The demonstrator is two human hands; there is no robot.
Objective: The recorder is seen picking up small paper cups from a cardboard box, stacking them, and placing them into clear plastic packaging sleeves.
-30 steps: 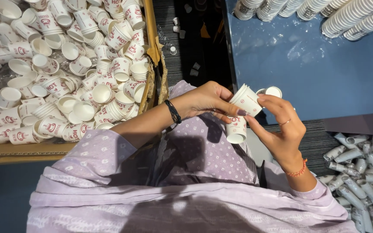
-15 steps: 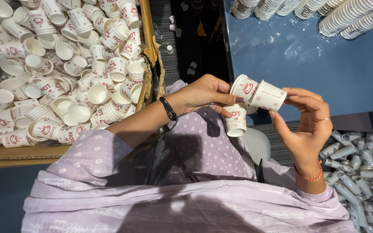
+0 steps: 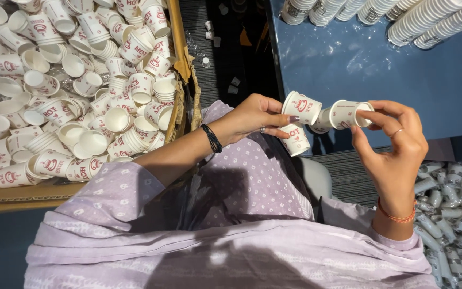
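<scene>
The left hand pinches two small white paper cups over the lap, beside the blue table's near edge. The right hand, fingertips closed, holds another short cup stack just apart from them. The cardboard box of loose cups crowds the left; cup stacks line the table's far side.

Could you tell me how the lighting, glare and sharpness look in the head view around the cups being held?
Head view: sharp on the left hand and right hand with their paper cups; soft sheen on the blue table; dark shadow over the lilac garment; the box of loose cups is evenly lit; edges curve slightly from the wide lens.
</scene>
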